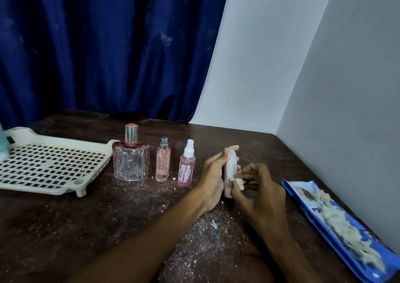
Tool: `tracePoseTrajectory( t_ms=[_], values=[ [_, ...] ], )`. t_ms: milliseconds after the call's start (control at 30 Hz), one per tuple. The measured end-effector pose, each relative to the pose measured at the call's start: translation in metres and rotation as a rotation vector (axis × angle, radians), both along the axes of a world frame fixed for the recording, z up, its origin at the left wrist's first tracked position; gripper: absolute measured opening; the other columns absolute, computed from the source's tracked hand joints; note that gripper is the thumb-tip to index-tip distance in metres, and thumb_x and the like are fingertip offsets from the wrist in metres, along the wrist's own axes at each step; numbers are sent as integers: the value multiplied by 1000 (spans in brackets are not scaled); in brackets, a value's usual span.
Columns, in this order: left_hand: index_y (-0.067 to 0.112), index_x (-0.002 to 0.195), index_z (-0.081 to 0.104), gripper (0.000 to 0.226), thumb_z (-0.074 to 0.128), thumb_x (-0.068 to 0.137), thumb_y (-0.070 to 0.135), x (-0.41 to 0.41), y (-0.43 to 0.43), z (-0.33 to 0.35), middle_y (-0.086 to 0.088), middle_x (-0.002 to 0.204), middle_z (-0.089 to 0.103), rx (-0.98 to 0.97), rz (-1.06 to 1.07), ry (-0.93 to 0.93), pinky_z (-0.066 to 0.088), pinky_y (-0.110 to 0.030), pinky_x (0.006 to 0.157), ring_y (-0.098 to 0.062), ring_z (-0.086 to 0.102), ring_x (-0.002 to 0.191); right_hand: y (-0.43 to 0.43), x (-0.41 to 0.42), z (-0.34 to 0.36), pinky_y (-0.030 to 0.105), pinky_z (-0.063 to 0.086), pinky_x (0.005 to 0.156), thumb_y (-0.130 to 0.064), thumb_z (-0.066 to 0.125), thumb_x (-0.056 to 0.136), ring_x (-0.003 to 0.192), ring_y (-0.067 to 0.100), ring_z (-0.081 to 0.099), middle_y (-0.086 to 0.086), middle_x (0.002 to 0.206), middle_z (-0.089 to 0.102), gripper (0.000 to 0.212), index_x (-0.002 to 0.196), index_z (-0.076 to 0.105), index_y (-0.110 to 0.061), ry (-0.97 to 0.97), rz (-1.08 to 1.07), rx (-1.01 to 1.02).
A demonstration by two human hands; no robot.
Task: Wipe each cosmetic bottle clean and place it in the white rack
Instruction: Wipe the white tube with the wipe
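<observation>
We've got one view only: a wide-angle head cam, looking forward and down from over the near edge of the table [86,228]. It's close in, with the left hand [213,174] and right hand [262,191] sitting lower centre. It faces the blue curtain [108,44], and a wall [357,109] runs down the right, verticals leaning.

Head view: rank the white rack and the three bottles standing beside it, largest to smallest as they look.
1. white rack
2. wide clear bottle
3. slim pink bottle and white-nozzle spray bottle: they look alike in size, so unranked.
</observation>
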State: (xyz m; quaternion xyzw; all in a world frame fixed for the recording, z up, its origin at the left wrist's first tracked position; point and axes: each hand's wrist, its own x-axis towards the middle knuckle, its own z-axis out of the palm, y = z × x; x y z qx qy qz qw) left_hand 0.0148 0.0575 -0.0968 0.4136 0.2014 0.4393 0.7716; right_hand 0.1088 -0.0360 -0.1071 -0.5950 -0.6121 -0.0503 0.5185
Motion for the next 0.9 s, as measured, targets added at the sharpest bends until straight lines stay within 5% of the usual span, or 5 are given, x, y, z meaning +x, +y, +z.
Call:
tracePoseTrajectory(
  t_ms=[200,367,700,900],
  values=[
    [16,118,72,30,50,102,30,2,0,0,-8,100,62,-5,22,-15,54,-40,77,-24,57,93,1,-1,3,10,52,78,-16,82,77,92,-5,65,-16,96,67,42,108,55,-23,-1,-17,18],
    [21,115,74,27,52,101,29,1,-1,-2,-8,113,62,-8,20,0,52,-45,89,-24,56,96,-1,-1,0,14,53,77,-15,83,75,87,-3,66,-14,93,69,43,106,55,-23,-25,-22,1],
    [19,121,71,29,52,101,29,3,-4,0,-14,124,63,-11,54,-10,57,-38,84,-20,62,98,-2,-3,1,11,52,79,-13,82,76,89,-2,66,-11,95,70,46,107,51,-29,-74,4,-6],
    [20,111,74,30,48,103,32,2,0,1,-9,101,65,-25,74,-15,56,-36,75,-20,60,88,0,-4,5,8,50,75,-18,79,80,87,-3,66,-13,95,69,36,107,55,-23,-10,-7,10]
  ],
)
